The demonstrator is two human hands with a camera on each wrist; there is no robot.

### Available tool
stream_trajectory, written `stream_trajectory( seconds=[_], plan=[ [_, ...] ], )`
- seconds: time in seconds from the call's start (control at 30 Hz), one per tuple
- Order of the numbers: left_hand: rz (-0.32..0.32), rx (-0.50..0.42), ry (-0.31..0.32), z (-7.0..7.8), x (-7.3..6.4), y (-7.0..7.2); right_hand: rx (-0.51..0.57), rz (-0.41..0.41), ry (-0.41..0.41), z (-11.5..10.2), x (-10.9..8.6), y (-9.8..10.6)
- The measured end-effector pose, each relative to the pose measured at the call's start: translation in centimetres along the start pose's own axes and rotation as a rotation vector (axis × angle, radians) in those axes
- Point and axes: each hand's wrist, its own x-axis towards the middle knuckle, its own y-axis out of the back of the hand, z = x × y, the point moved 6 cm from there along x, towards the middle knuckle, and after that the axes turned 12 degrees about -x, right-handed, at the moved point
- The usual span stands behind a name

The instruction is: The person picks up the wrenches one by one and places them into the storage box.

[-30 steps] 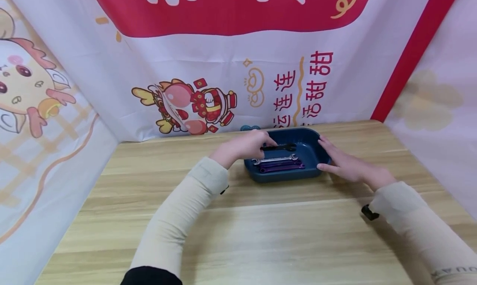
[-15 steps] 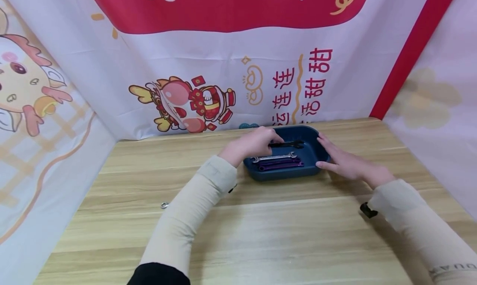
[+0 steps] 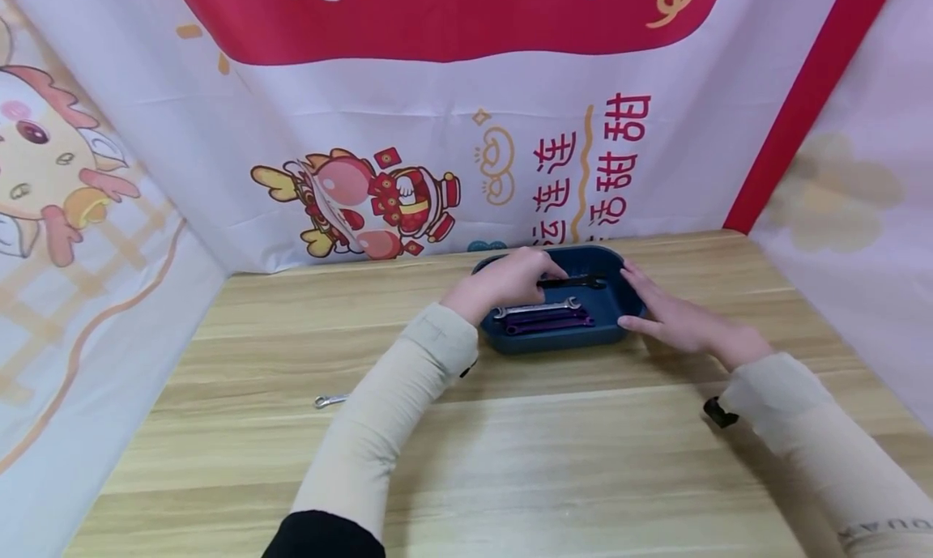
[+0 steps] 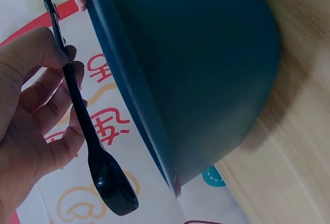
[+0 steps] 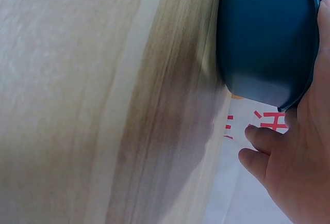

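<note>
My left hand (image 3: pixel 506 284) pinches a black wrench (image 3: pixel 586 282) between thumb and fingers, over the back part of a dark blue basin (image 3: pixel 561 343). In the left wrist view the wrench (image 4: pixel 85 118) slants past the basin wall (image 4: pixel 206 69), its ring end low. My right hand (image 3: pixel 674 319) rests against the basin's right end, fingers extended and thumb near the front corner. The right wrist view shows that hand (image 5: pixel 299 167) at the rim. Inside the basin lie a silver wrench (image 3: pixel 539 308) and, in front of it, purple wrenches (image 3: pixel 550 325).
Another silver wrench (image 3: pixel 330 400) lies on the wooden table (image 3: pixel 554 477), partly hidden behind my left forearm. The basin stands near the table's back edge, close to a printed cloth backdrop (image 3: pixel 408 96). More cloth hangs at both sides.
My left hand has moved to the right with the black wrench. The forearm shifted too, uncovering part of the silver wrench on the table. My right hand stays at the basin's end.
</note>
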Motion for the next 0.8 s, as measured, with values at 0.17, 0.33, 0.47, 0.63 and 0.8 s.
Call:
stream_trajectory(
  seconds=[0.17, 0.33, 0.47, 0.63, 0.8],
  plan=[
    [0.006, -0.012, -0.006, -0.2, 0.9, -0.5, -0.007, -0.007, -0.005, 0.0, -0.1, 0.1],
    [0.025, -0.054, -0.015, -0.3, 1.6, -0.6, -0.004, -0.006, 0.003, 0.1, -0.1, 0.1],
    [0.03, -0.078, -0.014, -0.4, 1.9, -0.6, -0.004, -0.005, 0.009, 0.2, 0.0, 0.0],
    [0.018, -0.081, 0.008, -0.7, 2.2, -0.8, -0.005, -0.005, 0.002, 0.4, 0.0, -0.1],
    [0.007, -0.076, 0.042, -1.5, 2.4, -1.2, -0.002, -0.008, -0.006, 0.3, 0.0, -0.1]
  ],
)
